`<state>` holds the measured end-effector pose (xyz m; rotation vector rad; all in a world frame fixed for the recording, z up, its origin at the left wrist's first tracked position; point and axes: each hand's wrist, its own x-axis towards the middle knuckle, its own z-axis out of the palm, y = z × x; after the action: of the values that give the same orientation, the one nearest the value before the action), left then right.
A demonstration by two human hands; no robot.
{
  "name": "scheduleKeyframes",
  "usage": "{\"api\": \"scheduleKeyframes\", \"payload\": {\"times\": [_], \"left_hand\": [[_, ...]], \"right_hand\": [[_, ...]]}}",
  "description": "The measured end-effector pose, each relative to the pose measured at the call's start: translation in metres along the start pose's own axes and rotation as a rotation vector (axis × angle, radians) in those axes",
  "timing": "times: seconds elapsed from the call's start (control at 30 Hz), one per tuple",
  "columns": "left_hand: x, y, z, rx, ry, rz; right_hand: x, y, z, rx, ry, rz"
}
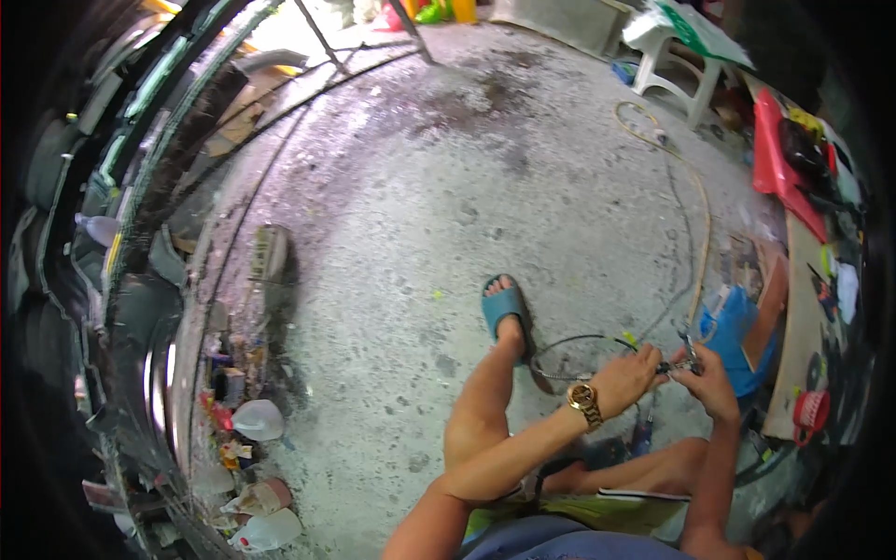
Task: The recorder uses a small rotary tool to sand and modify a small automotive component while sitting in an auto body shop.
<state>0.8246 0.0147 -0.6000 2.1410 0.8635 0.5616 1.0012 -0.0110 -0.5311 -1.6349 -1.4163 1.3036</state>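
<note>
My left hand [629, 381], below a gold wristwatch [584, 405], is closed around the end of a thin dark hose [577, 340] that loops out to the left. My right hand [711, 385] grips a small metal hose fitting [688, 360] right beside it. The two hands almost meet in front of my right side. From the fitting a yellowish hose [706, 233] runs away across the floor and curls near a white stool. My fingers partly hide the joint, so whether the two ends are joined cannot be seen.
A blue plastic bag [737, 341] lies right of my hands, by a wooden board [789, 336] with a red tape reel [810, 411]. The white stool [679, 65] stands far right. Plastic jugs [258, 420] and stacked car parts line the left. My sandalled foot [505, 308] rests on concrete.
</note>
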Motion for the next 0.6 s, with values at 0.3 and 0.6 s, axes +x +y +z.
{"api": "scheduleKeyframes", "payload": {"times": [0.3, 0.6], "left_hand": [[-0.002, -0.004, -0.003, -0.003, -0.011, 0.020], [0.001, -0.011, -0.003, 0.037, -0.008, 0.040]], "right_hand": [[-0.001, 0.006, 0.000, 0.115, 0.023, 0.027], [-0.007, -0.003, -0.003, 0.223, 0.029, 0.094]]}}
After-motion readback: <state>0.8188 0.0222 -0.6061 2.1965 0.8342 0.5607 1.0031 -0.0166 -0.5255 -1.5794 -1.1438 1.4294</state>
